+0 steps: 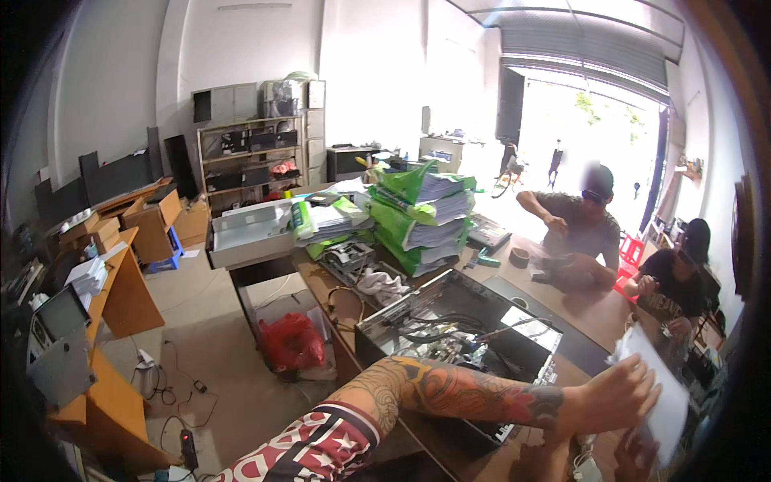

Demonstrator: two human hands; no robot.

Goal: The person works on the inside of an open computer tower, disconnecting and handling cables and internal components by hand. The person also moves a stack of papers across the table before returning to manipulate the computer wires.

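My tattooed left arm reaches across the front of an open black computer case [385, 328]. At its end, my left hand [614, 398] has its fingers curled closed at the edge of a white sheet-like thing [668, 394], which stands tilted at the right. Below it, my right hand [634, 456] is in shadow by the sheet's lower edge, its fingers partly hidden and blurred. Cables and metal parts [450, 341] fill the computer case. A small white piece with a cord [585, 466] lies beneath my hands.
Green-and-white bundles of paper [426, 213] are stacked behind the case. A tape roll [520, 257] lies farther right. Two people [585, 233] [675, 281] sit across the table. A red plastic bag [291, 341] fills a bin at left; cords [173, 394] trail over the floor.
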